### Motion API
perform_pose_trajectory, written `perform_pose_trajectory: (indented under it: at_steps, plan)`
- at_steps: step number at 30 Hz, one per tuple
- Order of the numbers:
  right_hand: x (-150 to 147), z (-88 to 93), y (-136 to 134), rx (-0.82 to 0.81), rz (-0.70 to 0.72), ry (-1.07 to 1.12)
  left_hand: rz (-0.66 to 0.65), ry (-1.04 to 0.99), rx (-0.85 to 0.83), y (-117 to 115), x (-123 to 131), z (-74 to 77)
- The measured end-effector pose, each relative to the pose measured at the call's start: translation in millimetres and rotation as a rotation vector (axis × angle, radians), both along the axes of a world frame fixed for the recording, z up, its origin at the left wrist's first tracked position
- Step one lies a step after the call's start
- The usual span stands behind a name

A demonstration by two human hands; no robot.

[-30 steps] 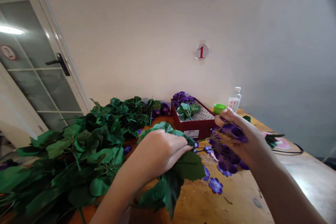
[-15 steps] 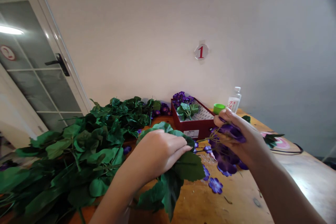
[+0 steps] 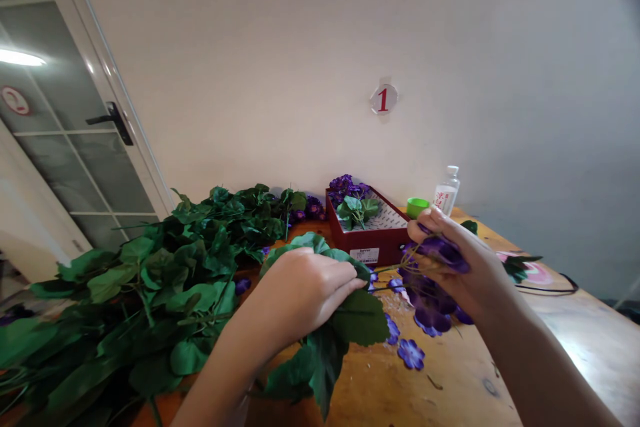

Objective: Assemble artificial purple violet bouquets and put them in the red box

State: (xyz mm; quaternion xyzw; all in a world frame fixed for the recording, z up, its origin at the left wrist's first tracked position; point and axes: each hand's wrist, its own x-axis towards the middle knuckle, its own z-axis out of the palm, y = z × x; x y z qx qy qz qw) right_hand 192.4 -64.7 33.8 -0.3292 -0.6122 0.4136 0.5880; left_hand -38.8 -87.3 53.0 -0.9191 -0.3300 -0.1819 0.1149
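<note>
My left hand is closed around a bunch of green artificial leaves, which spread out above and below the fingers. To the right, my right hand is closed on purple artificial flowers, whose petals hang under the palm. Thin stems run from the flowers to the leaves between the two hands. My right fingertips are partly hidden by the petals. Loose purple blossoms lie on the wooden table beneath the hands.
A big pile of green leaves covers the table's left side. Behind my hands stands a dark red box with purple flowers and leaves inside. A green cup and a clear bottle are at the back. A black cable lies right.
Almost nothing differs. Both hands keep their grip and position, and the leaves below my left hand have shifted very slightly.
</note>
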Motion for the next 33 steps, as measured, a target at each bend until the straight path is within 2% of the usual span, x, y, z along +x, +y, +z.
perform_pose_trajectory:
  at_steps: [7,14,21,26,30,33]
  plan:
    - [-5,1.9,-1,-0.149,0.030,0.187,0.013,0.003,-0.012,1,0,-0.1]
    - [-7,3.9,-7,-0.158,0.068,0.269,-0.024,-0.040,0.005,0,-2,-0.3]
    - [-10,10.2,-23,-0.050,-0.018,0.001,-0.058,-0.107,0.003,-5,-9,5.4]
    - [-10,18.2,-34,-0.101,0.020,-0.149,-0.075,-0.160,0.057,-15,-14,9.3]
    - [-14,21.8,-42,-0.059,-0.010,-0.090,-0.088,-0.180,0.106,-24,-17,12.2]
    - [-17,21.0,-44,-0.038,0.027,-0.038,-0.088,-0.174,0.137,-30,-17,14.6]
